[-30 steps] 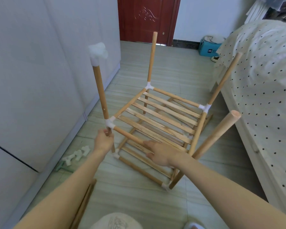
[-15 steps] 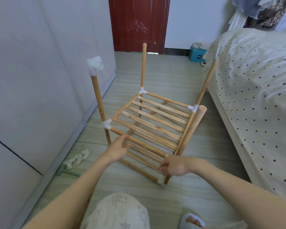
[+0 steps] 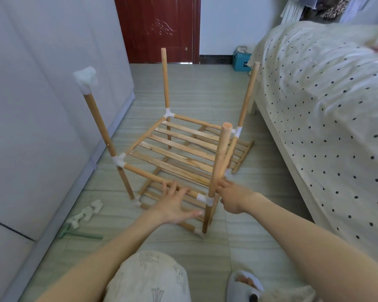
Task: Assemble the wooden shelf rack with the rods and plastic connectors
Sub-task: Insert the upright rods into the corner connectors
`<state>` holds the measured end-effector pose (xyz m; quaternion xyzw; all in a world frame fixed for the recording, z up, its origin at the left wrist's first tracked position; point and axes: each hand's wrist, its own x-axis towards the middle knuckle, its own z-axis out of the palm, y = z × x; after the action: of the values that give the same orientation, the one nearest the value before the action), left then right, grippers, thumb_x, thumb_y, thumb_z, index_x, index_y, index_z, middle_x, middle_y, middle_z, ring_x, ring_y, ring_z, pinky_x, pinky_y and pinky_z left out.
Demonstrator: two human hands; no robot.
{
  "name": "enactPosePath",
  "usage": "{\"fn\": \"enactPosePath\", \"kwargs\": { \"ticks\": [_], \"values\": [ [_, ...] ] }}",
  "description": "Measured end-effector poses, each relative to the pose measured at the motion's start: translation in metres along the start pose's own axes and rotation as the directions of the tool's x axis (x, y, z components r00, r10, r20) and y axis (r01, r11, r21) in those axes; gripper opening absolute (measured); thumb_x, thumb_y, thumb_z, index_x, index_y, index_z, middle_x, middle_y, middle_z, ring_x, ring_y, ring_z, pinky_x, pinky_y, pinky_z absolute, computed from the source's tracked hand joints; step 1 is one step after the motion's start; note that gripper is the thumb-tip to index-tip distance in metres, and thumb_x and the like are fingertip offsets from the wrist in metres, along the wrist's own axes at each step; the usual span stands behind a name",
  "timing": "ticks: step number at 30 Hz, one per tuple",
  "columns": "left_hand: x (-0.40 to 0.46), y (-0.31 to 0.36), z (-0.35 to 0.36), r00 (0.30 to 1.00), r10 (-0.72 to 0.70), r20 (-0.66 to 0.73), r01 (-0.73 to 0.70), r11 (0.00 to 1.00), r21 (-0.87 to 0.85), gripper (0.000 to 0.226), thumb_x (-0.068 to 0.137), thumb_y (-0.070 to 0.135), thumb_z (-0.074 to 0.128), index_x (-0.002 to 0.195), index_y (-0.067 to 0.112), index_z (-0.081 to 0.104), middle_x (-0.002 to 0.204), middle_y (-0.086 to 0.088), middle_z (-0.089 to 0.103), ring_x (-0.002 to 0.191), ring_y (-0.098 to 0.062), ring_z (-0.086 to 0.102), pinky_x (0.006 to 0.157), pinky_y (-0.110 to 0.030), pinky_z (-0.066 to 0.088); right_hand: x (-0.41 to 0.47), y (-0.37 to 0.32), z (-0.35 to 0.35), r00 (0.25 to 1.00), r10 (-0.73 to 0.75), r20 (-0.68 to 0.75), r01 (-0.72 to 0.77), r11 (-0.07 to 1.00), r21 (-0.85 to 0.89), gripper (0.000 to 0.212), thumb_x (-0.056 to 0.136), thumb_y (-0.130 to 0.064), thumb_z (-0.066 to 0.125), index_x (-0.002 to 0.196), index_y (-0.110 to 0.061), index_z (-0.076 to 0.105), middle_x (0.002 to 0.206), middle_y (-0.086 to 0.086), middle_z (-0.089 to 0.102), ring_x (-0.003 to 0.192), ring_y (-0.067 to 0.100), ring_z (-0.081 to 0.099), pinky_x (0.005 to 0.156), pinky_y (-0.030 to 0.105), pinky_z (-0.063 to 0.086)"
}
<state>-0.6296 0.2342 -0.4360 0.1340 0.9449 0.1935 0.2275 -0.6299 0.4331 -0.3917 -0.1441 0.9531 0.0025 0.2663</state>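
A spotted bed (image 3: 325, 110) is filling the right side of the room. The wooden shelf rack (image 3: 175, 153) is standing on the floor between bed and white wall, four rods rising from its white corner connectors. The left hand (image 3: 176, 204) is hovering with fingers spread over the front rail. The right hand (image 3: 232, 198) is touching the near right rod (image 3: 218, 162) just above its connector (image 3: 205, 200); whether it is gripping cannot be told. Spare connectors (image 3: 85, 213) are lying by the wall.
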Motion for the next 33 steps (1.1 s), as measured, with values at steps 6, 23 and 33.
{"fn": "enactPosePath", "kwargs": {
  "ticks": [6, 23, 33],
  "values": [
    [0.003, -0.001, 0.013, 0.997, -0.051, -0.056, 0.058, 0.99, 0.129, 0.089, 0.065, 0.085, 0.044, 0.142, 0.047, 0.018, 0.156, -0.008, -0.015, 0.137, -0.04, -0.028, 0.114, -0.054, 0.006, 0.021, -0.004, 0.012, 0.999, 0.032, -0.01, -0.032, 0.997, -0.068, 0.069, 0.094, -0.002, 0.039, 0.151, -0.021, 0.006, 0.159, -0.005, -0.005, 0.146, 0.025, -0.006, 0.117, 0.043, 0.02],
    [0.041, -0.054, -0.009, 0.964, -0.03, -0.265, 0.062, 0.992, 0.111, 0.08, 0.07, 0.075, 0.048, 0.13, 0.024, 0.036, 0.156, -0.015, -0.015, 0.138, -0.04, -0.024, 0.115, -0.051, 0.007, 0.062, -0.009, 0.003, 0.957, -0.185, -0.222, 0.138, 0.968, -0.211, 0.067, 0.096, -0.014, 0.041, 0.151, -0.022, 0.003, 0.159, -0.008, 0.003, 0.144, 0.016, 0.006, 0.112, 0.04, 0.019],
    [0.029, -0.117, -0.032, 0.859, -0.322, -0.398, 0.376, 0.924, 0.064, 0.031, 0.097, 0.027, 0.039, 0.109, 0.004, 0.056, 0.111, -0.018, 0.06, 0.103, -0.034, 0.057, 0.083, -0.042, 0.048, 0.108, 0.005, 0.006, 0.978, -0.204, -0.042, 0.19, 0.955, -0.229, 0.049, 0.099, -0.03, 0.038, 0.146, -0.019, 0.027, 0.151, 0.007, 0.028, 0.14, 0.023, 0.022, 0.111, 0.042, 0.025]
  ]
}}
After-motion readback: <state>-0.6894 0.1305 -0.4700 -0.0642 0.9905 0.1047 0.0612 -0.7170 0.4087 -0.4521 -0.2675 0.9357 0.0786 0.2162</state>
